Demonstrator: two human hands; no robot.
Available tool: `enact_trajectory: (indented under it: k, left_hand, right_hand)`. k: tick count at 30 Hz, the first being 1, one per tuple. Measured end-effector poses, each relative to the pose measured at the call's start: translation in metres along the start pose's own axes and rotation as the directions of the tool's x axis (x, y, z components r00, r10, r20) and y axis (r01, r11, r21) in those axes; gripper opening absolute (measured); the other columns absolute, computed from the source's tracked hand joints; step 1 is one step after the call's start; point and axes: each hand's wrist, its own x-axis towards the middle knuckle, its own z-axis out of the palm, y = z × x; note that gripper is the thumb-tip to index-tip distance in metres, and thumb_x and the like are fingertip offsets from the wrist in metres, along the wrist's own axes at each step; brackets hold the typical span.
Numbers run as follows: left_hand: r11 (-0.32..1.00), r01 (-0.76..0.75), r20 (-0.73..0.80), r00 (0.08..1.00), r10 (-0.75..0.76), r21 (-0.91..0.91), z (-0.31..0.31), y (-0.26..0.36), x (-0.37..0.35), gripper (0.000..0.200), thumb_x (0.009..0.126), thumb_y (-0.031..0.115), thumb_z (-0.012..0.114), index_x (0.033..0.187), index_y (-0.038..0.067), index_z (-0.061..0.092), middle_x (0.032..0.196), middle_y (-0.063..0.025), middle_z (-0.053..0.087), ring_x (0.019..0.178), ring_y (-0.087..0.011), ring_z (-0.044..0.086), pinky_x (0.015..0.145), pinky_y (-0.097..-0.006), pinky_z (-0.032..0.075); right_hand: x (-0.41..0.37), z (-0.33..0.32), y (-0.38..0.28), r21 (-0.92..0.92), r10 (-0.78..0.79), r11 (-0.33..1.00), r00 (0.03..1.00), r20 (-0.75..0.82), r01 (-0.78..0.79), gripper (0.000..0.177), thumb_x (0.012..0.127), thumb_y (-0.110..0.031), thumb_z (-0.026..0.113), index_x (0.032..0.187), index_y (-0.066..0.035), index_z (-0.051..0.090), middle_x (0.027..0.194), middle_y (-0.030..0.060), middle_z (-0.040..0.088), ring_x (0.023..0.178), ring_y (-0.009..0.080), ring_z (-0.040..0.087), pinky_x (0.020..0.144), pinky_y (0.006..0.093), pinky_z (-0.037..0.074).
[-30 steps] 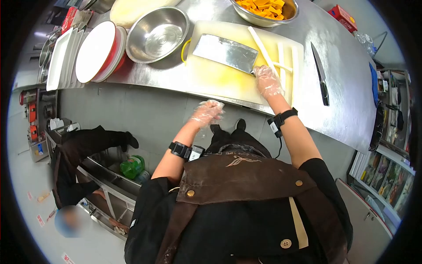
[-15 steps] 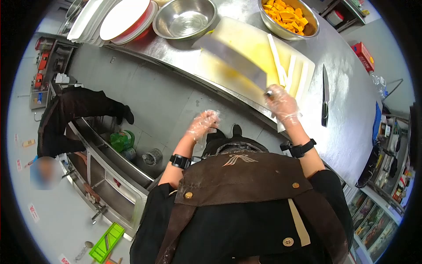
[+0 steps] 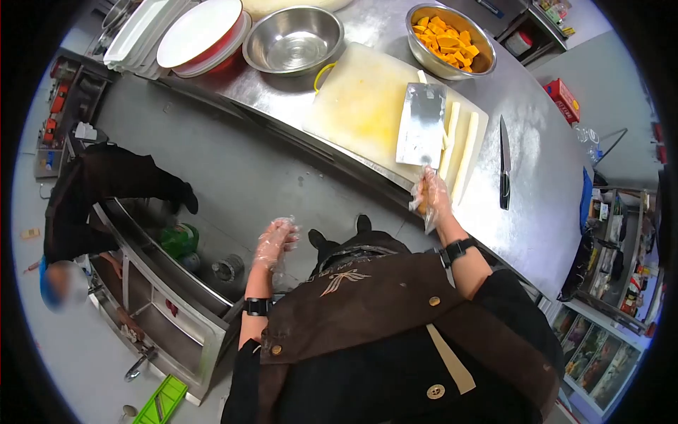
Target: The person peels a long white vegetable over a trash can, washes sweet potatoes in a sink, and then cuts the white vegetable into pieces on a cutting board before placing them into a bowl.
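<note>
Your right hand (image 3: 431, 199) gripping the big knife (image 3: 421, 125) at the near edge of the counter (image 3: 547, 184), blade over the cutting board (image 3: 360, 106) beside white strips (image 3: 464, 145), your left hand (image 3: 274, 244) loose, empty.

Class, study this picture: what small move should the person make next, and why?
Probably bring the left hand up to steady the white strips: the right hand grips the cleaver over the cutting board beside them, while the left hand hangs clear of the counter.

One camera only (worn on the person's head) looked forward and steeply down past the brown leather apron (image 3: 381, 304) to the stainless steel counter (image 3: 540, 191), near enough that the right hand (image 3: 431, 194) sat mid-frame.
</note>
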Motion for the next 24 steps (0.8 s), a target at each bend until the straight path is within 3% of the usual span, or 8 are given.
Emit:
enact_trajectory:
  k: [2, 4, 8, 10, 14, 20, 21, 24]
  left_hand:
    - [0.998, 0.024, -0.019, 1.0, -0.025, -0.056, -0.001, -0.006, 0.004, 0.035, 0.085, 0.036, 0.057, 0.106, 0.009, 0.053, 0.09, -0.0032, 0.062, 0.072, -0.0095, 0.056, 0.061, -0.0248, 0.045]
    - [0.997, 0.058, 0.008, 0.998, -0.057, -0.047, 0.0, -0.003, 0.006, 0.038, 0.084, 0.038, 0.058, 0.107, 0.009, 0.054, 0.092, -0.0043, 0.06, 0.076, -0.0107, 0.056, 0.063, -0.024, 0.044]
    - [0.998, 0.038, 0.054, 0.998, -0.036, -0.043, 0.012, 0.005, 0.01, 0.035, 0.085, 0.037, 0.058, 0.106, 0.009, 0.054, 0.091, -0.0035, 0.06, 0.075, -0.0102, 0.055, 0.063, -0.0236, 0.044]
    - [0.999, 0.023, 0.048, 0.999, -0.021, -0.043, 0.018, 0.008, 0.011, 0.034, 0.086, 0.036, 0.057, 0.104, 0.008, 0.053, 0.091, -0.0033, 0.06, 0.074, -0.01, 0.055, 0.062, -0.0233, 0.044]
    - [0.999, 0.032, 0.001, 0.999, -0.032, -0.028, 0.021, 0.007, 0.007, 0.035, 0.086, 0.035, 0.056, 0.106, 0.007, 0.053, 0.092, -0.0033, 0.06, 0.075, -0.0096, 0.056, 0.063, -0.023, 0.045]
    - [0.998, 0.063, -0.08, 0.995, -0.064, -0.021, 0.019, -0.002, 0.0, 0.035, 0.086, 0.036, 0.056, 0.106, 0.008, 0.053, 0.093, -0.0026, 0.06, 0.077, -0.01, 0.057, 0.066, -0.024, 0.046]
    - [0.999, 0.035, -0.068, 0.997, -0.035, 0.002, 0.017, -0.002, 0.001, 0.036, 0.086, 0.037, 0.056, 0.106, 0.008, 0.053, 0.094, -0.0024, 0.061, 0.077, -0.0101, 0.057, 0.067, -0.0244, 0.047]
    - [0.997, 0.017, -0.095, 0.995, -0.024, -0.069, 0.015, 0.002, -0.023, 0.035, 0.086, 0.038, 0.056, 0.106, 0.009, 0.054, 0.093, -0.002, 0.061, 0.078, -0.01, 0.056, 0.067, -0.0243, 0.045]
  right_hand:
    - [0.034, -0.009, 0.003, 0.04, -0.014, 0.999, 1.0, 0.0, 0.014, 0.041, 0.087, -0.049, 0.05, 0.082, -0.008, 0.046, 0.056, 0.0044, 0.045, 0.042, 0.0154, 0.045, 0.039, 0.03, 0.04]
    - [0.071, -0.013, -0.002, -0.128, -0.005, 0.992, 0.994, -0.111, -0.009, 0.043, 0.086, -0.051, 0.051, 0.079, -0.009, 0.048, 0.056, 0.0041, 0.046, 0.042, 0.0161, 0.045, 0.039, 0.0306, 0.04]
    - [0.128, -0.009, -0.025, -0.355, -0.008, 0.934, 0.996, -0.084, -0.023, 0.044, 0.084, -0.051, 0.052, 0.077, -0.008, 0.05, 0.056, 0.0054, 0.047, 0.044, 0.0176, 0.047, 0.04, 0.0322, 0.042]
    - [0.133, 0.0, -0.046, -0.692, -0.135, 0.72, 0.988, -0.069, 0.05, 0.044, 0.084, -0.049, 0.052, 0.077, -0.006, 0.051, 0.054, 0.0067, 0.047, 0.043, 0.0195, 0.049, 0.04, 0.0337, 0.042]
    - [0.109, 0.028, -0.075, -0.691, -0.022, 0.72, 0.994, -0.109, -0.06, 0.045, 0.085, -0.047, 0.05, 0.08, -0.003, 0.051, 0.051, 0.0081, 0.047, 0.04, 0.0212, 0.048, 0.039, 0.0352, 0.042]
    - [0.101, 0.016, -0.064, -0.886, -0.004, 0.431, 0.982, 0.189, 0.172, 0.056, 0.086, -0.051, 0.046, 0.093, 0.004, 0.05, 0.047, 0.0106, 0.049, 0.039, 0.0209, 0.051, 0.042, 0.0352, 0.044]
    - [0.099, 0.012, -0.056, -0.89, -0.088, 0.328, 0.948, 0.306, 0.317, 0.056, 0.086, -0.051, 0.046, 0.095, 0.004, 0.051, 0.048, 0.01, 0.049, 0.039, 0.0205, 0.051, 0.042, 0.0349, 0.043]
    - [0.073, 0.021, -0.034, -0.801, 0.109, 0.439, 0.86, 0.498, 0.408, 0.048, 0.086, -0.046, 0.05, 0.093, 0.001, 0.054, 0.051, 0.0077, 0.05, 0.039, 0.0181, 0.05, 0.039, 0.0322, 0.041]
